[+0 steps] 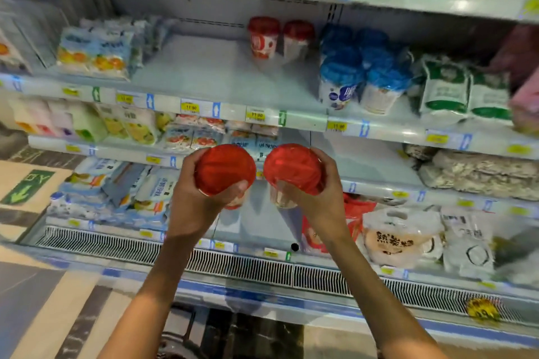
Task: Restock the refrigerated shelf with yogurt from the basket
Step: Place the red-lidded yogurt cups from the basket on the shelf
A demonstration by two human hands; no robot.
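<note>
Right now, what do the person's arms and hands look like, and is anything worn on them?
The left forearm and the right forearm are bare as far as the picture's lower edge; no sleeve shows. The left hand and the right hand have no gloves. No watch, bracelet or ring is visible, though slight blur could hide a thin ring.

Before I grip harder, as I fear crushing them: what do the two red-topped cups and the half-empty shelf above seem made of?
Likely thin plastic for the left cup and right cup: glossy translucent red lids, and the right one's wall looks clear below. Probably white painted metal for the shelf: smooth, dull sheen, though blur leaves it open.
</note>
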